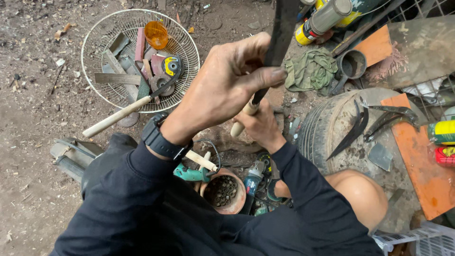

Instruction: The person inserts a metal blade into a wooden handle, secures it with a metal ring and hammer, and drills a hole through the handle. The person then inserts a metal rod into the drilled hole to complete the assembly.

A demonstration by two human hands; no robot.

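My left hand (222, 90) fingers grip the dark blade (279, 33) held upright | my right hand (260, 125) fingers closed round its pale wooden handle (244, 118) | wire basket (99, 42) of tools beyond on the ground

A wire basket (95, 45) sits on the ground (33, 114) at the far left, with metal offcuts, a tape measure (171, 65) and a cup (156, 34) lying in it. A wooden-handled tool (121, 114) rests across its near rim. To the right of the basket, the left hand (222, 85) grips a long blade (279, 33) held upright; the right hand (260, 125) sits just behind and below it, on the blade's handle (244, 116). Below the hands stands a pot (222, 192), with a power tool (253, 182) just to its right. A crumpled rag (310, 68) lies right of the blade, spray cans (324, 19) beyond it. Curved blades (374, 123) lie on a tyre (322, 128) at the right.
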